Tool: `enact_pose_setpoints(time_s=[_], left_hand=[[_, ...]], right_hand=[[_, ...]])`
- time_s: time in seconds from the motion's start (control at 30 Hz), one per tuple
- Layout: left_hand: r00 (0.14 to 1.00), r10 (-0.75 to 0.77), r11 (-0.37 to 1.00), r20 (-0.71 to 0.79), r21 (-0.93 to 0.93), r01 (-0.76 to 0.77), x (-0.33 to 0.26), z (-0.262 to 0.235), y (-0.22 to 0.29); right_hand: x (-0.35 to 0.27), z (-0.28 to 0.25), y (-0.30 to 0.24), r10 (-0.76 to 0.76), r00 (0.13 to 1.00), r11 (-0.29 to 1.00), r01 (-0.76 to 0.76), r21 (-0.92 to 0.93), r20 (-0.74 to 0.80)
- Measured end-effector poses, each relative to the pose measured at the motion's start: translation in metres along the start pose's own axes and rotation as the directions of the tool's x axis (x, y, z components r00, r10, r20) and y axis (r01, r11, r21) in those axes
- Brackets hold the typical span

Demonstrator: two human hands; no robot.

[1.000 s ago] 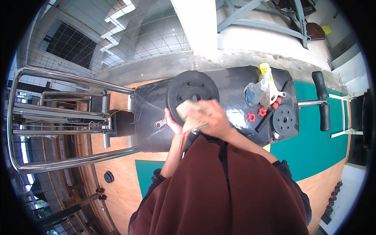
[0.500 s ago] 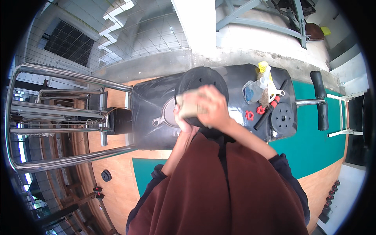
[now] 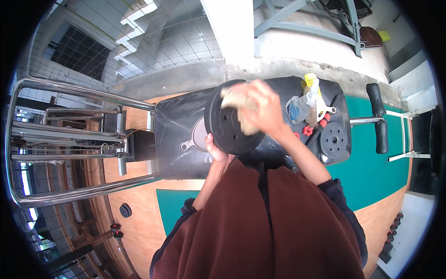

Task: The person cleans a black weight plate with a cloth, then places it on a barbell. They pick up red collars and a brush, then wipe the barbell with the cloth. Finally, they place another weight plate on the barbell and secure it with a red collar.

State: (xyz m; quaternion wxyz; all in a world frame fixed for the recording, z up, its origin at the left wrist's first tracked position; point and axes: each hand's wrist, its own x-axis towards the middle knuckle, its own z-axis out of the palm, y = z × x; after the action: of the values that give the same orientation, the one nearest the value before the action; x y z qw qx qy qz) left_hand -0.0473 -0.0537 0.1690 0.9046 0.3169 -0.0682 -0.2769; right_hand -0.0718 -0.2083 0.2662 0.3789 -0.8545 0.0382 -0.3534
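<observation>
A round black weight plate (image 3: 227, 132) with small holes is tilted up above the padded bench. My left hand (image 3: 218, 150) grips its lower left edge, thumb on the near face. Against the upper part of that face, my right hand (image 3: 265, 109) is closed on a beige cloth (image 3: 234, 96), somewhat blurred by motion. Part of the cloth hangs below the fingers. Beside the plate on the bench lies a pale round dish-like piece (image 3: 199, 135) with a ringed handle, partly covered by the plate.
On the black bench (image 3: 179, 160), to the right, are a clear plastic bottle (image 3: 297, 109), a brush with a white handle (image 3: 321, 108), a dumbbell bar (image 3: 320, 128), a red collar nut (image 3: 307, 130) and another weight plate (image 3: 334, 141). Chrome rails (image 3: 88, 191) extend left.
My right hand and the cloth have moved up and slightly right across the plate. The plate's face is now more exposed, with my left hand still on its edge.
</observation>
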Motion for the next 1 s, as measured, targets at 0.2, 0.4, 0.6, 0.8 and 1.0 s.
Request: enact_pose_setpoints(time_s=[0.2,0.4,0.6,0.8,1.0], left_hand=[[0.997,0.074,0.995,-0.009,0.071,-0.073,0.004,-0.009,-0.009],[0.997,0.083,0.996,-0.001,-0.012,-0.083,0.013,-0.004,0.004],[0.993,0.074,0.994,-0.094,-0.075,-0.081,0.012,0.028,0.016],[0.988,0.147,0.974,0.047,-0.183,-0.136,0.016,0.025,0.018],[0.989,0.09,0.996,-0.118,0.012,-0.09,0.003,0.01,0.03]], right_hand=[[-0.009,0.009,-0.013,0.078,0.996,0.995,-0.075,0.071,-0.037],[-0.065,-0.001,-0.03,-0.232,0.953,0.972,0.232,0.023,0.195],[-0.012,0.009,-0.008,0.004,1.0,1.0,-0.004,0.028,-0.02],[-0.051,0.015,-0.037,-0.226,0.959,0.973,0.216,0.078,0.171],[-0.038,-0.025,0.014,-0.278,0.958,0.952,0.266,-0.153,-0.064]])
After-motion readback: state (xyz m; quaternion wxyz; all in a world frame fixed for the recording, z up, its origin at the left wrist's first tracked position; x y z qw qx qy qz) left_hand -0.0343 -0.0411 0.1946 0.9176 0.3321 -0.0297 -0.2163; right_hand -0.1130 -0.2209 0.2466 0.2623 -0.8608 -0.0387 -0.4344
